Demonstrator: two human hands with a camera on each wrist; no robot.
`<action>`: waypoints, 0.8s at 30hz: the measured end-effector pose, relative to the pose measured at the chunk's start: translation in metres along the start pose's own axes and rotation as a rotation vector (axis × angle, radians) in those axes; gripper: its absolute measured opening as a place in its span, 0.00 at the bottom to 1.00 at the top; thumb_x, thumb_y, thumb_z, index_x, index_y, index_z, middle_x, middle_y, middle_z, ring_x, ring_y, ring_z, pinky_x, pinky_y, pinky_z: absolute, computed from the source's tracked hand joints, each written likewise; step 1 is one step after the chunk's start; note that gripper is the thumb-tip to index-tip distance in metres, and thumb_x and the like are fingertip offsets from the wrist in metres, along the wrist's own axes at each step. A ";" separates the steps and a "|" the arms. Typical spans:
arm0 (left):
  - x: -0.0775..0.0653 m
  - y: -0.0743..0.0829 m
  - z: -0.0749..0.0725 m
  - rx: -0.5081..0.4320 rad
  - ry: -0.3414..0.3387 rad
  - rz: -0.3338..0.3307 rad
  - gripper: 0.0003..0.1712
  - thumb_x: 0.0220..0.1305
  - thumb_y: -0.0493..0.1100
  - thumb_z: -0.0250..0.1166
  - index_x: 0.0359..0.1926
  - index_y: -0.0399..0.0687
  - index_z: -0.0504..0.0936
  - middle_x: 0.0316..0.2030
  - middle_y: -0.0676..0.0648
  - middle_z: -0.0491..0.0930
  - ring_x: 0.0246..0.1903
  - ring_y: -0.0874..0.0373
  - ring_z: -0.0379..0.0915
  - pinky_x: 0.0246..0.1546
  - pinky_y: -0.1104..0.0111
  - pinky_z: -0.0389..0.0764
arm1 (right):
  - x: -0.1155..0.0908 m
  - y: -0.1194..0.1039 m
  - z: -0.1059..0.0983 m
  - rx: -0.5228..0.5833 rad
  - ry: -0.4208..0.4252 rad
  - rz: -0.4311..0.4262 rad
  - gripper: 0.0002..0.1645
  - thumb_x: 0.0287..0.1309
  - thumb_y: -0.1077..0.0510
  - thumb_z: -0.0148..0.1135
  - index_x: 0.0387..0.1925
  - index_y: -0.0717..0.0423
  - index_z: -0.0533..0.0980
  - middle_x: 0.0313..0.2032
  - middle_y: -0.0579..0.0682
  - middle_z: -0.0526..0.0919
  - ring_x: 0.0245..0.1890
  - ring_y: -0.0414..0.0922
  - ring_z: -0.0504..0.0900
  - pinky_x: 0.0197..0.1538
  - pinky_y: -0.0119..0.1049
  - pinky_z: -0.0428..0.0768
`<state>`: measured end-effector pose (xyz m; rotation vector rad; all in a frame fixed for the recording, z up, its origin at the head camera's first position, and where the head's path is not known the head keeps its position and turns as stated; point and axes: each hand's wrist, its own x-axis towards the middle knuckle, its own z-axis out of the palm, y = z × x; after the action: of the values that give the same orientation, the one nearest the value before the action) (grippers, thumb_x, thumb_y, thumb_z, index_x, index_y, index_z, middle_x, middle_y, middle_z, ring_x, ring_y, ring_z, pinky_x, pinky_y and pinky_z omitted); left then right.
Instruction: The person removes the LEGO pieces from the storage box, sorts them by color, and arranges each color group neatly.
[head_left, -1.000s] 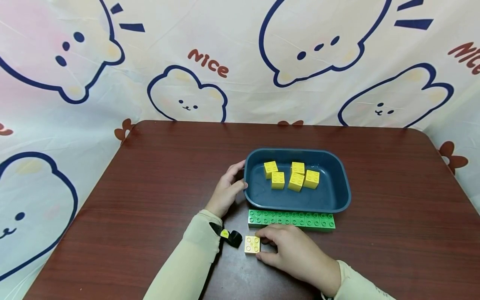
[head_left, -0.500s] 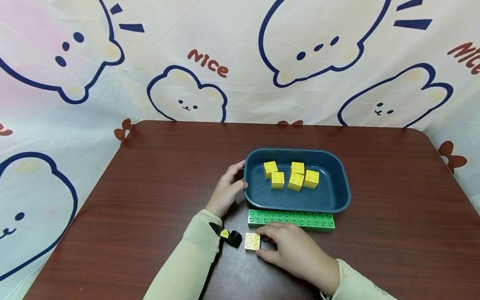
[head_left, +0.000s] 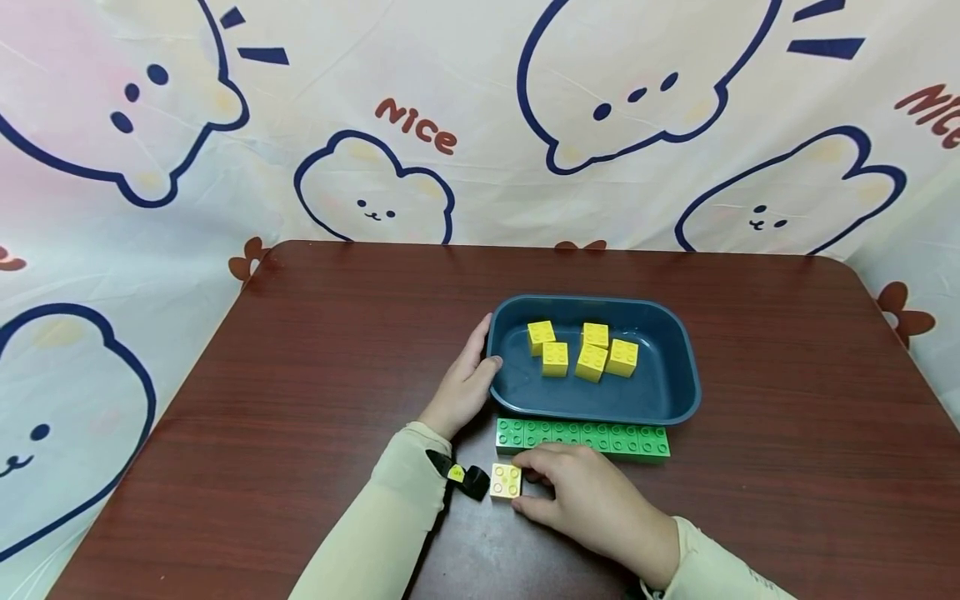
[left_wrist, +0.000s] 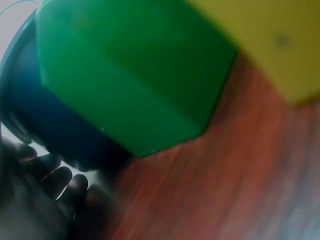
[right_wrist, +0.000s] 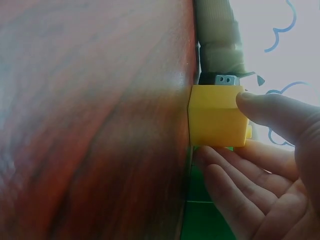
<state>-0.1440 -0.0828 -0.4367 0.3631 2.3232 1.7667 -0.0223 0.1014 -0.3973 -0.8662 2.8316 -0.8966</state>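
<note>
Our right hand [head_left: 592,504] pinches a 2x2-stud yellow toy block [head_left: 506,482]: thumb on the near side, index finger on the far side, hand coming in from the near right. In the right wrist view the other fingers extend, slightly bent. Our left hand [head_left: 461,396] grips the left end of the blue tray [head_left: 660,392], thumb lapping the rim, fingers along the outer wall; forearm slants in from the near left.

Pinched block: studs up, upright, base at the brown table [head_left: 750,383]. Top looks pale cream from the head, solid yellow and smooth-sided from the right wrist. It sits just near of the green block row's [head_left: 637,442] left end, right of our black wrist device [head_left: 472,482]. Five more yellow blocks [head_left: 591,363] lie in the tray, far of the green row.
</note>
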 end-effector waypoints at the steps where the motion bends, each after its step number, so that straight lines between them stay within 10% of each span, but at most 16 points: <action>1: 0.000 0.000 0.001 0.008 0.005 -0.001 0.36 0.76 0.42 0.48 0.81 0.56 0.48 0.78 0.56 0.50 0.76 0.59 0.44 0.74 0.50 0.50 | 0.000 0.000 0.000 -0.003 0.005 -0.005 0.19 0.52 0.51 0.77 0.45 0.53 0.84 0.37 0.41 0.86 0.35 0.34 0.80 0.40 0.34 0.81; 24: -0.001 0.001 0.008 0.003 0.061 0.012 0.34 0.79 0.42 0.42 0.81 0.51 0.47 0.78 0.54 0.49 0.76 0.58 0.43 0.74 0.52 0.50 | -0.002 0.001 -0.003 -0.002 0.013 -0.010 0.18 0.51 0.52 0.77 0.44 0.53 0.85 0.39 0.41 0.86 0.36 0.33 0.80 0.40 0.34 0.81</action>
<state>-0.1402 -0.0756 -0.4376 0.3285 2.3696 1.8050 -0.0217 0.1048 -0.3958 -0.8786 2.8418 -0.9040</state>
